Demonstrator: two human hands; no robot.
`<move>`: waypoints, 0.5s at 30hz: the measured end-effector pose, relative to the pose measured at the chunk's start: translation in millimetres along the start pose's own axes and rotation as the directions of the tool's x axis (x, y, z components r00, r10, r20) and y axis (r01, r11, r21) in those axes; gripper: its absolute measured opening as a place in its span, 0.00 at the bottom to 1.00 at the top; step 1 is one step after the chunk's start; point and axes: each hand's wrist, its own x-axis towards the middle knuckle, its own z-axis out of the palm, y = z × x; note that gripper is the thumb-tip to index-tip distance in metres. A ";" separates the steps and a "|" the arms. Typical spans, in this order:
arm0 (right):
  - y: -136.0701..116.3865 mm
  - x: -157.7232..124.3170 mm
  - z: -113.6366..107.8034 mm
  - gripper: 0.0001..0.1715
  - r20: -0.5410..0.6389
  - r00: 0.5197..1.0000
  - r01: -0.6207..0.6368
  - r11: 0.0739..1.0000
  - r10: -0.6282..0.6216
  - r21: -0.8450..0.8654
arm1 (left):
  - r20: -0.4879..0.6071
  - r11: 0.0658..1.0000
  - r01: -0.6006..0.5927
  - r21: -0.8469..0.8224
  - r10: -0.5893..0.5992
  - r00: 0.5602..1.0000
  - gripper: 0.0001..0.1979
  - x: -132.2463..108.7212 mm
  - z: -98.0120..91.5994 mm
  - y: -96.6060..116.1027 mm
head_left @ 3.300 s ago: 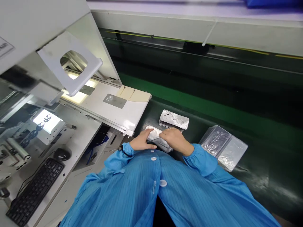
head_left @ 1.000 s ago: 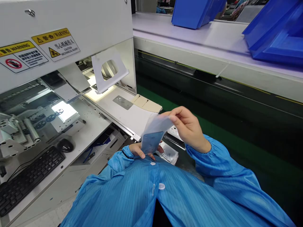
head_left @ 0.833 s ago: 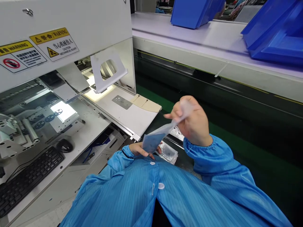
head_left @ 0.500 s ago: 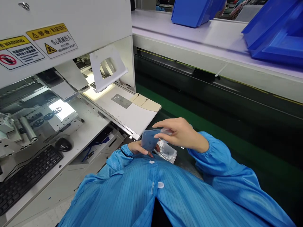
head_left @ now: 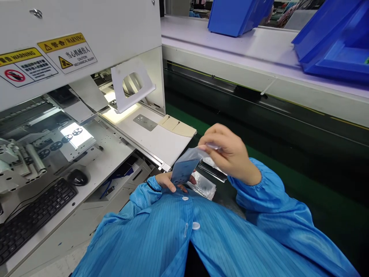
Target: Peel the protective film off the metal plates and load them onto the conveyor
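My left hand (head_left: 167, 181) grips a thin bluish phone back panel (head_left: 184, 169) by its lower end, close to my body; small dark holes show near that end. My right hand (head_left: 227, 152) pinches a clear plastic film (head_left: 198, 153) that stretches up from the panel's upper end. Whether the film is a loose sheet or a bag, I cannot tell. Below my right hand lies a stack of dark thin panels (head_left: 212, 170). Closer to me sits a pack in crinkled clear wrap (head_left: 203, 185).
On the white machine tray (head_left: 161, 144) lies a grey panel with holes (head_left: 145, 122), against a cream block (head_left: 178, 126). A white machine (head_left: 115, 27) with warning labels stands left, with a mouse (head_left: 77, 177) and keyboard (head_left: 34, 215). Blue bins (head_left: 239, 17) stand on the shelf (head_left: 190, 29).
My right hand has moved up and away from the panel, drawing the clear film out with it. The stack of dark panels has come into view. My left hand keeps its hold.
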 end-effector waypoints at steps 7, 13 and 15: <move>12.0 -6.6 -24.4 0.09 -0.413 0.832 -0.158 0.871 0.371 0.465 | -0.044 1.000 0.017 0.002 -0.017 0.999 0.46 3.2 -0.8 0.0; 44.6 -107.8 -65.9 0.15 -0.539 0.565 -0.228 0.746 0.625 0.626 | -0.037 0.994 0.105 -0.033 -0.106 0.994 0.45 20.6 -2.7 -0.3; 48.9 -169.7 -78.1 0.24 -0.526 0.463 -0.285 0.682 0.713 0.674 | -0.007 0.988 0.150 -0.032 -0.150 0.989 0.45 31.7 -1.2 -1.8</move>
